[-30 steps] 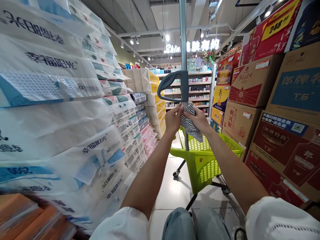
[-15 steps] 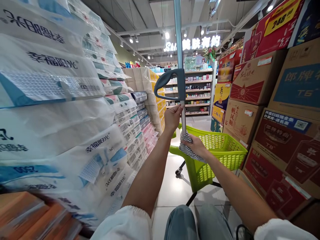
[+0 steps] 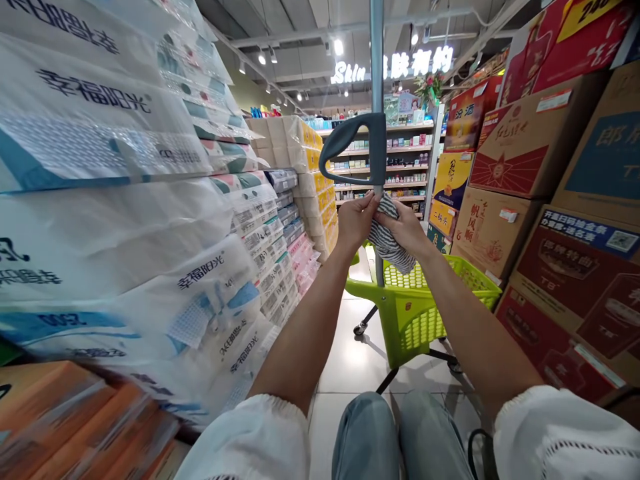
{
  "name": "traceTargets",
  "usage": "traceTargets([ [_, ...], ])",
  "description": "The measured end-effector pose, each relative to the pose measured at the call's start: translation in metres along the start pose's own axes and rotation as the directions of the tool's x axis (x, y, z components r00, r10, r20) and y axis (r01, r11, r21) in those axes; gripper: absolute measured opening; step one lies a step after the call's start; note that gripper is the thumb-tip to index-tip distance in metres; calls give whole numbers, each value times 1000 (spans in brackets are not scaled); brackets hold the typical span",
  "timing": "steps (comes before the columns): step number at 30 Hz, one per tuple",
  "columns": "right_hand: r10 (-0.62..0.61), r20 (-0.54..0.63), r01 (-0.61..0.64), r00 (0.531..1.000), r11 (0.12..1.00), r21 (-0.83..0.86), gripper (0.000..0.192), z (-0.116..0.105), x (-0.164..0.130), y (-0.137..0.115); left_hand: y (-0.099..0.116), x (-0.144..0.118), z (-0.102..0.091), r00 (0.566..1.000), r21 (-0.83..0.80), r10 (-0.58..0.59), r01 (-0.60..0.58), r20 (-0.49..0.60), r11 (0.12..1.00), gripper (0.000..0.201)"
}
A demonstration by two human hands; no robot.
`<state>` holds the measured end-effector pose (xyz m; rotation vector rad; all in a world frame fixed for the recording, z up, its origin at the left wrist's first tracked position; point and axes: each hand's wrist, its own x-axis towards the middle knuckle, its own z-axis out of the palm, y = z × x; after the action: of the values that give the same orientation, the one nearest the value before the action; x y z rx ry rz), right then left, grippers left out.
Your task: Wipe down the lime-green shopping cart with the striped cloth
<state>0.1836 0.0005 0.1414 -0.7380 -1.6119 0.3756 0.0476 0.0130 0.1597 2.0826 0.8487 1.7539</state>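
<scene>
- One head-worn camera looks forward and down past the wearer's pale blue trousered knees (image 3: 367,433), near at the bottom edge.
- The bare left hand (image 3: 356,221) and right hand (image 3: 409,230) are near, around mid-view.
- It faces between white plastic-wrapped packs (image 3: 100,227), close left, and brown-and-red cardboard cartons (image 3: 510,150), right, toward far stocked shelves (image 3: 407,149).

With our left hand (image 3: 357,223) we grip the metal pole (image 3: 377,63) just below its dark grey loop handle (image 3: 378,150); our right hand (image 3: 407,230) holds a striped cloth (image 3: 394,248) against it. The lime-green shopping cart (image 3: 393,323) stands before our knees (image 3: 367,433). Tissue packs (image 3: 100,140) rise on our left, cartons (image 3: 515,143) (one bearing a QR code (image 3: 621,241)) on our right, stocked shelves (image 3: 405,150) beyond.
</scene>
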Motion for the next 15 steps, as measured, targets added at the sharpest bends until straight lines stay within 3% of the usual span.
traceTargets([
  [4, 85, 33, -85, 996, 996, -17, 37, 6, -31, 16, 0, -1, 6, 1000, -17, -2, 2, -10, 1000, 33],
  [10, 275, 100, -246, 956, 939, -239, 32, 10, -90, 49, -1, -2, 16, 999, -59, -11, 9, -36, 998, 34],
  [15, 346, 122, -280, 930, 885, -373, 25, 11, -126, 74, -18, -27, 15, 998, -48, -37, 40, 55, 998, 38],
])
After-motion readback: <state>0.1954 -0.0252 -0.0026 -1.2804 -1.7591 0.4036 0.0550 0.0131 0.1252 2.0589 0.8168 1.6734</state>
